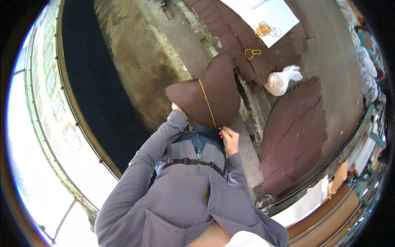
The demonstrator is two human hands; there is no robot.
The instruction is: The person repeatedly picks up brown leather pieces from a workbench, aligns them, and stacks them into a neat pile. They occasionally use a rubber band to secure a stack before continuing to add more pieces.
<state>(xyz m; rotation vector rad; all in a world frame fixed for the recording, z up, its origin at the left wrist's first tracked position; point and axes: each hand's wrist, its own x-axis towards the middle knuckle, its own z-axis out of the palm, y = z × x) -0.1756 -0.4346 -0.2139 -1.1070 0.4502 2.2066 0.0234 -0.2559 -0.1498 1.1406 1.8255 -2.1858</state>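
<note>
A dark brown cut piece, curved and wing-shaped, hangs in front of my body; whether it is one sheet or a stack I cannot tell. Across its middle runs a stretched yellow rubber band. My left hand grips the piece by its left edge, its fingers mostly hidden underneath. At the near edge, my right hand pinches the lower end of the band between thumb and fingers.
On the table to the right lie overlapping rows of brown pieces. Farther back, a white sheet carries several loose rubber bands, with more yellow bands beside it. A knotted white plastic bag sits between the rows.
</note>
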